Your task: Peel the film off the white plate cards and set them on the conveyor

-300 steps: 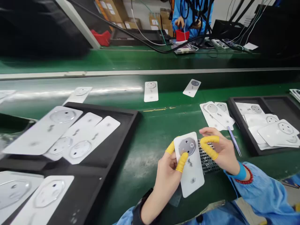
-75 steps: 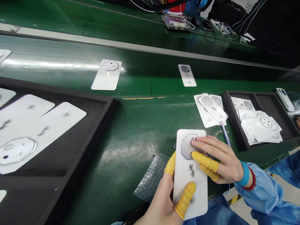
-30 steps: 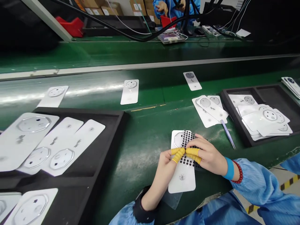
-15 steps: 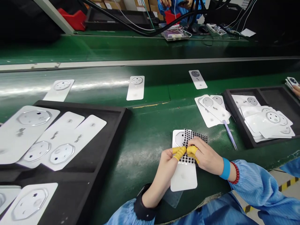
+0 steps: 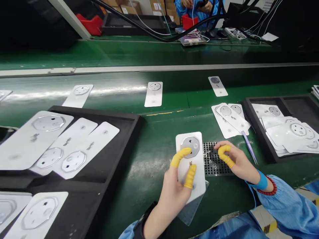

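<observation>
One white card (image 5: 199,162) bearing an octagonal metal disc (image 5: 190,146) is gripped by the left hand (image 5: 174,194) above the near edge of the green tabletop (image 5: 134,199), its yellow-cotted fingers (image 5: 177,157) laid across the face, apparently so that the card is raised and tilted for a close look. The right hand (image 5: 236,161) is half curled just beside the card, its yellow-cotted fingertips (image 5: 224,152) at a black-dotted sheet (image 5: 215,159) lying flat; whether that sheet is gripped cannot be told. Slim tweezers (image 5: 250,150) are left just beyond the hand.
</observation>
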Available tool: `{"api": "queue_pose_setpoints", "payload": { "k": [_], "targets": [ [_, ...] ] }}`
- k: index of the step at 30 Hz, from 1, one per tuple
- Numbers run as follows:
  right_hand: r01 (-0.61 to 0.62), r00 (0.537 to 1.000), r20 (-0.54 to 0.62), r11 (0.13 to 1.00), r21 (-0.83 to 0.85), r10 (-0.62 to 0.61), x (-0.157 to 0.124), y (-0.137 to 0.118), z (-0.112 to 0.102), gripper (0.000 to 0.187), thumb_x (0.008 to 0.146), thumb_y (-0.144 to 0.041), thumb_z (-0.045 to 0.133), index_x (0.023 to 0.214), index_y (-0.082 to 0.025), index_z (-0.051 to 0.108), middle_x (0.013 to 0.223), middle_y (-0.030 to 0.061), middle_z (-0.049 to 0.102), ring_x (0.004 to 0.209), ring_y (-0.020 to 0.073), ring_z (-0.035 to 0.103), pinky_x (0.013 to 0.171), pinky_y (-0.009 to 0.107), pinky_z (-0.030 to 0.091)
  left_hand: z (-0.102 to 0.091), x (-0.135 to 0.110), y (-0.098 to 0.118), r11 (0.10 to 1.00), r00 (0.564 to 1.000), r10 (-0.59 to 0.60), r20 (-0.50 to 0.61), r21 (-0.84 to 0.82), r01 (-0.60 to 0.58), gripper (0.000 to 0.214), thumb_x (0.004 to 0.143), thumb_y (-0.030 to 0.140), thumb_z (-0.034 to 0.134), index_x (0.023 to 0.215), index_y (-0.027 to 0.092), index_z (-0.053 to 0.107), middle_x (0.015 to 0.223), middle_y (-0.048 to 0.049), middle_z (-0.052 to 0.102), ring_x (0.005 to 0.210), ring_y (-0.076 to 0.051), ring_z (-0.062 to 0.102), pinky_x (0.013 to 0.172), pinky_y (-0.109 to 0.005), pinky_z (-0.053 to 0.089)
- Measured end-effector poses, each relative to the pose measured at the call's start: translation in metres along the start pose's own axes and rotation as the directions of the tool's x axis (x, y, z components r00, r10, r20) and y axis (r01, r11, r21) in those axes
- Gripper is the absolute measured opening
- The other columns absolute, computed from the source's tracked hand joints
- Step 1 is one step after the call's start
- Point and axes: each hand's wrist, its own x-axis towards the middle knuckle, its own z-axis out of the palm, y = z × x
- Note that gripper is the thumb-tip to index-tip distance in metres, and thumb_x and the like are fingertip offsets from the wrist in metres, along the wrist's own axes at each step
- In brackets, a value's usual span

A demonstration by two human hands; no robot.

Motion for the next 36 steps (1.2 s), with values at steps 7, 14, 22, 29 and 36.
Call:
{"api": "queue_pose_setpoints", "payload": {
  "k": [7,14,22,29,36],
  "targets": [
    [0.151,0.966,-0.210,0.988,-0.004,-0.149,0.025,-0.059,0.020,0.008,0.091,-0.013,0.053,0.092,-0.021,0.056,0.129,0.0121,0.050,0.113,0.0248,0.056,0.083,0.037,0.056,0.008,-0.023,-0.006,0.977,0.961,-0.098,0.259,-0.156,0.142,0.063,0.079,0.032,0.073,0.137,0.024,0.050,0.102,-0.0110,0.074,0.090,-0.033,0.070,0.076,-0.041,0.060],
    [0.181,0.959,-0.208,0.980,-0.080,-0.194,0.024,-0.059,0.036,0.012,0.089,-0.009,0.053,0.093,-0.020,0.056,0.134,0.0131,0.046,0.123,0.0280,0.051,0.097,0.044,0.051,0.007,-0.028,-0.008,0.998,0.974,-0.051,0.219,-0.021,0.057,0.043,0.076,0.029,0.072,0.118,0.023,0.066,0.082,-0.0091,0.073,0.068,-0.028,0.068,0.063,-0.036,0.057],
    [-0.012,0.990,-0.127,0.919,0.395,0.068,0.030,-0.054,0.029,0.031,0.087,-0.028,0.065,0.108,-0.026,0.042,0.123,0.0096,0.054,0.100,0.0186,0.063,0.080,0.033,0.058,0.007,-0.028,-0.008,0.940,0.936,0.259,0.239,0.162,-0.301,0.024,0.077,0.011,0.061,0.096,0.022,0.071,0.060,-0.0039,0.065,0.044,-0.017,0.052,0.048,-0.027,0.044],
    [-0.174,0.968,-0.068,0.839,0.516,0.243,0.033,-0.054,0.027,0.043,0.079,-0.027,0.077,0.108,-0.027,0.045,0.094,0.0006,0.061,0.078,0.0120,0.064,0.068,0.023,0.055,0.007,-0.020,-0.003,0.956,0.953,0.140,0.270,0.214,-0.201,0.032,0.083,0.021,0.058,0.114,0.020,0.067,0.067,-0.0057,0.070,0.051,-0.021,0.060,0.050,-0.029,0.049],
    [-0.173,0.883,-0.327,0.882,0.439,0.336,0.018,-0.002,-0.042,0.035,0.078,-0.037,0.075,0.105,-0.022,0.058,0.100,0.0052,0.069,0.086,0.0176,0.067,0.073,0.030,0.056,0.008,-0.011,-0.016,0.934,0.939,-0.203,0.277,-0.234,0.271,0.069,0.081,0.050,0.068,0.141,0.026,0.045,0.122,-0.0119,0.070,0.093,-0.028,0.072,0.078,-0.036,0.060]
  ]
}}
